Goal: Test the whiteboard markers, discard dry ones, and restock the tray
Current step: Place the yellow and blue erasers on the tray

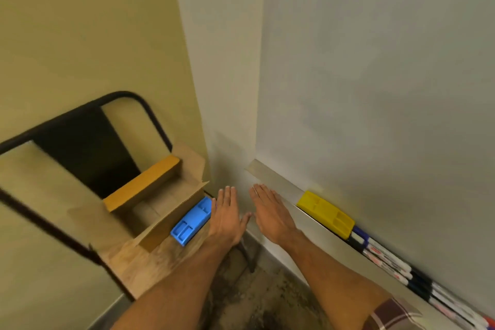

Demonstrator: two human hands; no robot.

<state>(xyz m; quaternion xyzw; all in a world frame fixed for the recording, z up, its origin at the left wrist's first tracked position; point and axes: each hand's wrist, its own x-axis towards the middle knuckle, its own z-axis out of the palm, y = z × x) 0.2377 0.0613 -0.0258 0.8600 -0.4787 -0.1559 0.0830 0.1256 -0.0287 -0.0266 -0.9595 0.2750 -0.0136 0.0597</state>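
Observation:
A whiteboard (375,75) fills the right side, with a metal tray (273,177) running along its bottom edge. Several whiteboard markers (388,262) lie in the tray, behind a yellow eraser (325,213). My left hand (226,215) is held flat with straight fingers, empty, just right of a blue eraser (191,221). My right hand (270,211) is also flat and empty, hovering over the tray's left end. The two hands are side by side, thumbs nearly touching.
An open cardboard box (158,195) stands on a small wooden table (134,265) at the left, with the blue eraser beside it. A black folding chair (88,147) leans against the beige wall behind. Speckled floor shows below my arms.

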